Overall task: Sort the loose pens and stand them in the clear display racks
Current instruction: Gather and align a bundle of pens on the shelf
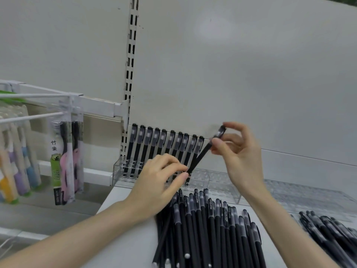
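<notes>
A black capped pen (202, 152) leans tilted over the clear display rack (216, 180). My right hand (237, 151) pinches it near the cap, and my left hand (160, 180) pinches its lower tip just above the rack. Several black pens (160, 146) stand upright in the rack's back row against the wall. A loose pile of black pens (208, 229) lies on the white shelf in front of me.
A second heap of black pens (332, 231) lies at the right. More clear racks (309, 196) stretch to the right. Packaged toothbrushes (65, 157) hang from white pegs at the left. A slotted shelf upright (131, 60) runs up the back wall.
</notes>
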Motion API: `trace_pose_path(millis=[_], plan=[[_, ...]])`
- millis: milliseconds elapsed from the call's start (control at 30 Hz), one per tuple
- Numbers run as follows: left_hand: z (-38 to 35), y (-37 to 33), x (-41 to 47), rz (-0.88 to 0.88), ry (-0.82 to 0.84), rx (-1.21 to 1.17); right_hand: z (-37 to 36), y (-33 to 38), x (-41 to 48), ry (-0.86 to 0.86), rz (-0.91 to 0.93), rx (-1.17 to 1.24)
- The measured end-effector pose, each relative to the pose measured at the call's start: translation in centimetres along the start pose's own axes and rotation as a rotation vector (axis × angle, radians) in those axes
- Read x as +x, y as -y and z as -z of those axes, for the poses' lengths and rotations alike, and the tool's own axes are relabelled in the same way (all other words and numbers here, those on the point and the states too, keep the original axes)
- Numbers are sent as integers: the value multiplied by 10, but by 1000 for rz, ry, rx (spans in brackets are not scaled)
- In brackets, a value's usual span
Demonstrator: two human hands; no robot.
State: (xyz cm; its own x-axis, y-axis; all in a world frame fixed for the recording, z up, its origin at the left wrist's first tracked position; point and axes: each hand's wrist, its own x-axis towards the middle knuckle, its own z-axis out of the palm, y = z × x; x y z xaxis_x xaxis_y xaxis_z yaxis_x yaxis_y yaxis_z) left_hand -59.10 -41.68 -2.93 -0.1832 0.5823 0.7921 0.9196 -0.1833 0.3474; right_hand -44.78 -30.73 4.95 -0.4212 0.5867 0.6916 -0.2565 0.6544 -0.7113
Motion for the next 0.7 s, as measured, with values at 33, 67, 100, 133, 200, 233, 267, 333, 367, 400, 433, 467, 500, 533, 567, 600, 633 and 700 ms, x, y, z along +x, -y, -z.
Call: trace_pose_path(millis=[33, 67, 100, 133, 200, 233, 267, 333, 367, 400, 433, 467, 500, 533, 567, 600, 633, 700], plan=[[-1, -1, -1, -6, 46, 66, 4, 0, 3, -37, 38, -23], [-1, -2, -2, 2, 113, 114, 6, 0, 7, -65, 66, -46], [-2, -4, -2, 22, 183, 144, 8, -2, 9, -85, 84, -67], [-2, -5, -3, 46, 243, 164, 8, -4, 11, -96, 95, -82], [-2, -5, -2, 90, 313, 180, 8, -9, 12, -98, 109, -110], [-2, -5, -2, 100, 326, 181, 7, -12, 12, -92, 117, -129], [-2, -5, -1, 103, 335, 183, 6, -15, 12, -85, 123, -146], [-1, -6, -1, 102, 347, 196, 4, -20, 12, -71, 128, -171], [-1, -6, -1, 101, 352, 204, 3, -23, 11, -63, 130, -188], [-1, -6, -1, 101, 358, 211, 2, -25, 11, -52, 131, -207], [-1, -6, -1, 101, 363, 220, 2, -28, 10, -36, 130, -225], [-2, -6, -1, 101, 365, 227, 0, -31, 9, -20, 124, -243], [-2, -6, -1, 100, 364, 231, 0, -34, 8, -6, 116, -261], [-2, -6, 0, 100, 362, 232, -1, -37, 8, 6, 109, -275], [-2, -7, -1, 100, 360, 232, -2, -38, 7, 16, 102, -281], [-2, -7, -1, 100, 358, 231, -2, -39, 8, 21, 98, -283], [-2, -7, -1, 99, 358, 232, -2, -40, 9, 23, 98, -284], [-2, -7, -1, 98, 357, 233, -1, -41, 10, 28, 97, -289]])
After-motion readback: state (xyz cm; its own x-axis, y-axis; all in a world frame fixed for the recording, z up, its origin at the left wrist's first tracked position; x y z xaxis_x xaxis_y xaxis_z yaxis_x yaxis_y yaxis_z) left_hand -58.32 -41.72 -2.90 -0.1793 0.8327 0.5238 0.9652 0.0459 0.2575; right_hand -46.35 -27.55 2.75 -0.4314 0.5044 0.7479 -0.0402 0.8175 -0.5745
